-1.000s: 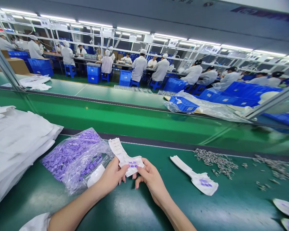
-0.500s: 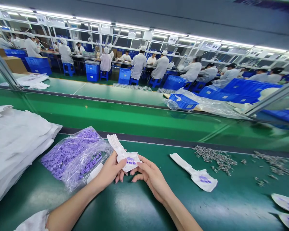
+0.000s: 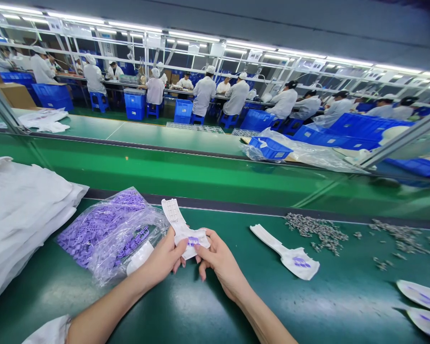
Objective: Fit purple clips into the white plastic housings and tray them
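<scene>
Between both hands is a white plastic shell part [image 3: 174,216] with a ribbed handle and a wider end that bears purple pieces. My left hand [image 3: 167,252] grips it near the neck, thumb on top. My right hand [image 3: 215,253] pinches the wide end's right side, its thumb by the purple pieces. A similar white shell [image 3: 284,253] with purple pieces lies on the green table to the right. Close to my left hand is a clear bag of small purple plastic parts [image 3: 107,229].
Stacked white sheets or bags [image 3: 25,215] lie at the left. Small metallic parts [image 3: 317,231] are heaped at the right, with two white oval pieces [image 3: 424,296] near the edge. Past the green ledge [image 3: 157,165], a blue bin [image 3: 270,148] stands; several people work beyond.
My right thumb has moved left onto the purple pieces of the held shell. The shell is turned slightly, showing more of its ribbed handle. The view has shifted a little.
</scene>
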`<state>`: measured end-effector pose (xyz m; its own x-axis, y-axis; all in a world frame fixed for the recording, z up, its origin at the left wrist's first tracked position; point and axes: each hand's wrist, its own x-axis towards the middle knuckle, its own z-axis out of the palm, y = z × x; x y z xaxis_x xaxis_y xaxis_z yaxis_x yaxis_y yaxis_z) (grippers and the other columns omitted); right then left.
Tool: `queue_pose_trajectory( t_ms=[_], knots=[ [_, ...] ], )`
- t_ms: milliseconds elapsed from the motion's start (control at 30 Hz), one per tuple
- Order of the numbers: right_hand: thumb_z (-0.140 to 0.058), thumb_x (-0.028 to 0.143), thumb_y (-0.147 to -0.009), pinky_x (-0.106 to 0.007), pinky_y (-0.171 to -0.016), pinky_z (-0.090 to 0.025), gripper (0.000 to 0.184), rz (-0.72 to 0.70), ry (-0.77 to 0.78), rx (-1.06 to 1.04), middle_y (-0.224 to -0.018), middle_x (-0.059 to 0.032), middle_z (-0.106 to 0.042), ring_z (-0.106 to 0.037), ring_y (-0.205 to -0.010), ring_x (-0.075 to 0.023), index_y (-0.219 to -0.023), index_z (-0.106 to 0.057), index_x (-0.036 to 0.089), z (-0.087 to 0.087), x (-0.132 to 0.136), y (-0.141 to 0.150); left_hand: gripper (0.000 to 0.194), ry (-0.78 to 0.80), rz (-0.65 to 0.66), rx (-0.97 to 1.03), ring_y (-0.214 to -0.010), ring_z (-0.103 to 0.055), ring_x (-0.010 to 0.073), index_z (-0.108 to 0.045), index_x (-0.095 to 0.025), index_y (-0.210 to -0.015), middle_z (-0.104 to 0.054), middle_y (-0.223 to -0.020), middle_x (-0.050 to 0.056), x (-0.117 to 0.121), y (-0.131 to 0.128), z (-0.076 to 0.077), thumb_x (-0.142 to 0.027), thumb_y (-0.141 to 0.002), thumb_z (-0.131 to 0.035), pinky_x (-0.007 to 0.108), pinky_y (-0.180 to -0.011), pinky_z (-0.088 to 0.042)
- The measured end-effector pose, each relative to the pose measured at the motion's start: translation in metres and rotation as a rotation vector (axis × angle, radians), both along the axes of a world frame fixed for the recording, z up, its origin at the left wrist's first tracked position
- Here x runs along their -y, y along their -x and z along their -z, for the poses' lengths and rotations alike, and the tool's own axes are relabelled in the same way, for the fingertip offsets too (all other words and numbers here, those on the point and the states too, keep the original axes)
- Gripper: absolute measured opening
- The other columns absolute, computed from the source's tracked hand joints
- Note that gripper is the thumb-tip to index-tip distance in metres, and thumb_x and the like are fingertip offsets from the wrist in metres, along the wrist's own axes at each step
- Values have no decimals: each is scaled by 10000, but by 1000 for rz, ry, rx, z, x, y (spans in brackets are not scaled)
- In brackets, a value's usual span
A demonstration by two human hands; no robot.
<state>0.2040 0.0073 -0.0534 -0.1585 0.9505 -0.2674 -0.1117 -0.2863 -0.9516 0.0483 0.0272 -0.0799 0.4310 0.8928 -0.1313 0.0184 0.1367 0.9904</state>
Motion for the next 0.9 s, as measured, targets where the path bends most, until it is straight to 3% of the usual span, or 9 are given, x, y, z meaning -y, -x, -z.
queue_pose_trajectory(
  t_ms=[133, 300, 500, 633, 700, 767, 833, 900],
  knots=[
    [-656, 392, -780, -137, -300, -374, 420, -7, 1, 36, -598, 85, -478, -402, -357, -39, -1053, -416, 182, -1, 1, 0, 399, -15, 10, -31, -343, -350, 40, -354, -153, -1199, -500, -553, -76, 0, 0, 0, -426, -908, -376, 193, -446, -386],
    [-637, 435, -778, -139, -311, -392, 391, 23, 9, 22, -603, 63, -478, -444, -463, -80, -999, -433, 185, -3, 1, 1, 415, -25, 33, -76, -367, -369, 56, -352, -170, -1230, -517, -595, -55, 2, 0, -5, -433, -909, -364, 177, -392, -336],
    [-566, 531, -802, -121, -268, -252, 388, 23, 5, 89, -557, 95, -441, -291, -334, -30, -941, -408, 205, 4, 3, 3, 406, -49, 34, -128, -408, -399, 59, -374, -195, -1252, -529, -653, -39, 4, 1, -8, -417, -912, -375, 188, -447, -384],
    [-568, 495, -812, -149, -312, -307, 383, 1, -33, 126, -637, 64, -453, -374, -426, -69, -1039, -434, 218, 2, 2, -1, 445, -49, 38, -144, -381, -384, 72, -352, -187, -1278, -514, -595, -49, 4, 0, -9, -434, -909, -366, 181, -389, -330],
    [-515, 476, -849, -209, -418, -414, 366, 0, -146, 244, -785, 6, -518, -471, -558, -114, -1112, -465, 227, 0, 0, -7, 463, -57, 57, -151, -367, -380, 80, -364, -172, -1280, -490, -540, -61, 4, 1, -11, -434, -900, -384, 178, -375, -303],
    [-472, 453, -876, -312, -659, -489, 349, 25, -327, 468, -953, -47, -563, -536, -759, -174, -1148, -508, 236, -1, -2, -13, 479, -83, 85, -152, -403, -433, 92, -396, -165, -1273, -493, -526, -61, 3, 0, -14, -421, -872, -454, 183, -417, -334],
    [-463, 436, -886, -406, -874, -418, 359, 64, -481, 703, -1049, -72, -582, -521, -951, -233, -1186, -517, 246, -1, -3, -16, 551, -118, 101, -159, -466, -498, 110, -385, -181, -1304, -517, -536, -61, 2, -1, -17, -404, -826, -545, 198, -497, -379],
    [-460, 443, -887, -450, -926, -369, 421, 75, -559, 857, -1094, -76, -588, -505, -1025, -260, -1266, -455, 260, 2, -4, -15, 677, -153, 111, -197, -513, -542, 130, -311, -216, -1368, -542, -546, -67, 1, -4, -19, -381, -783, -610, 214, -554, -396]
  ],
)
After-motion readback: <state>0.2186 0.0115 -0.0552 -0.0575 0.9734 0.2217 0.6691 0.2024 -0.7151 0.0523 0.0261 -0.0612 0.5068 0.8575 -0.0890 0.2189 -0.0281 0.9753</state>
